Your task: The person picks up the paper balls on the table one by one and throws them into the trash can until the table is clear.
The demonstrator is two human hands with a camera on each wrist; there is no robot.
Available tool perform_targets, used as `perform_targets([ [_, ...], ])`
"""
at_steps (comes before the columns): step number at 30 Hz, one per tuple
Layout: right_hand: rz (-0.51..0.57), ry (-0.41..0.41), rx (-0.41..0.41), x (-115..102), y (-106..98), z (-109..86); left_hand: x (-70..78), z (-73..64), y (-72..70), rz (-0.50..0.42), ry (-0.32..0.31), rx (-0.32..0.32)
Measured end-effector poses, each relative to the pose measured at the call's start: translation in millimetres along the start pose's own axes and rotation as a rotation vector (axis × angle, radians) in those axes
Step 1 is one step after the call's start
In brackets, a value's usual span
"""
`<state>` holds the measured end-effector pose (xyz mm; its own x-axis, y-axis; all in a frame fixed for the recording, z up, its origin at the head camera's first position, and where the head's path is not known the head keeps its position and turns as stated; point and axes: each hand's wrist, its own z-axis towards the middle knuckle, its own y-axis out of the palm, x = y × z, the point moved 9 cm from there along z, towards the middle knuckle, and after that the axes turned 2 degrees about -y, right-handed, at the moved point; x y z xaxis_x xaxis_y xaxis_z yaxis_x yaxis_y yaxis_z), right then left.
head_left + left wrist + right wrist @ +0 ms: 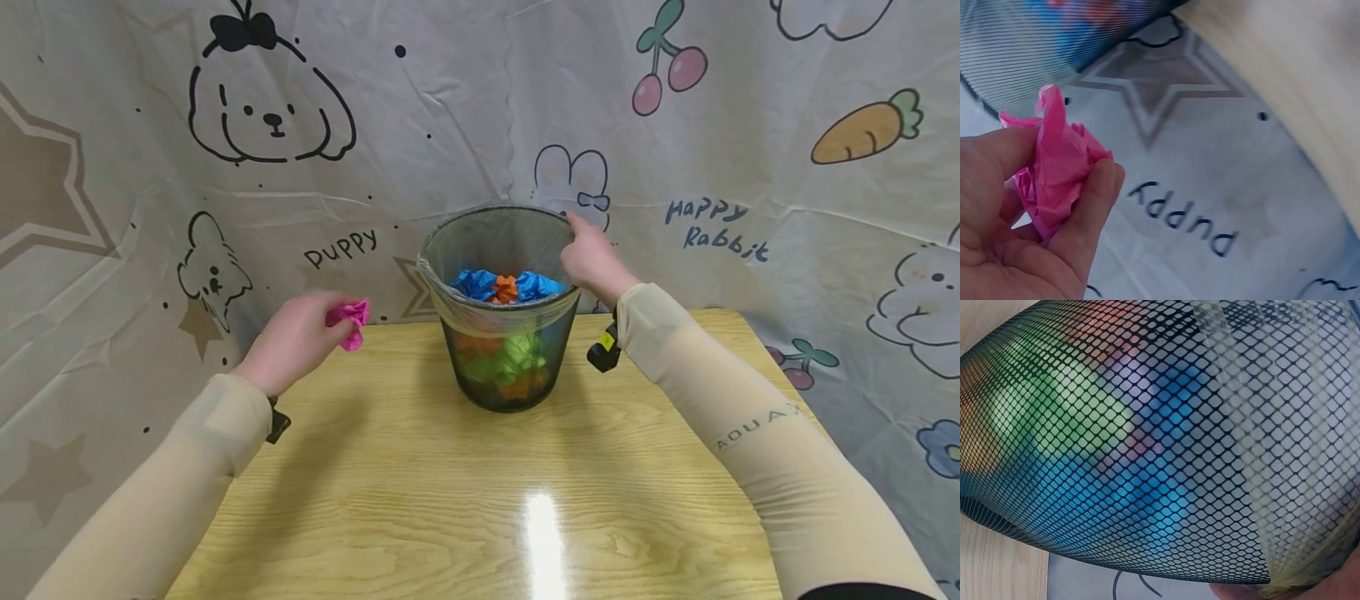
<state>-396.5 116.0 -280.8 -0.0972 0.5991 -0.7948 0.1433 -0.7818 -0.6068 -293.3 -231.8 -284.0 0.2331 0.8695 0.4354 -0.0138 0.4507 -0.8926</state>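
My left hand (296, 340) pinches a crumpled ball of pink paper (1060, 165) between thumb and fingers, held over the table to the left of the bin. A black mesh wastebasket (504, 358) with a thin yellowish bag (498, 221) folded over its rim stands upright at the table's back. Crumpled blue paper (540, 286) and orange paper (506, 289) lie inside it, with green paper (1079, 412) showing through the mesh. On the right side of the rim, my right hand (596, 260) grips the edge; in the right wrist view only a bit of it shows at the bottom.
The wooden table (420, 500) carries the bin near its back edge. Right behind it hangs a pale cloth (450, 100) printed with cartoon animals, stars and fruit, which also lines the left and right sides.
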Motion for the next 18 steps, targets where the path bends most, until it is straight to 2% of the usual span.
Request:
perform_targets([
  [12,0.005,0.009,-0.007,0.3,-0.5,0.9,50.7,30.3,-25.8,-0.060,0.067,0.123],
  [15,0.003,0.012,-0.006,0.8,-0.9,0.9,65.3,37.7,-33.5,-0.045,0.091,0.157],
  [18,0.002,0.013,-0.007,0.7,-1.2,0.6,82.4,45.8,-36.8,-0.029,0.109,0.163],
])
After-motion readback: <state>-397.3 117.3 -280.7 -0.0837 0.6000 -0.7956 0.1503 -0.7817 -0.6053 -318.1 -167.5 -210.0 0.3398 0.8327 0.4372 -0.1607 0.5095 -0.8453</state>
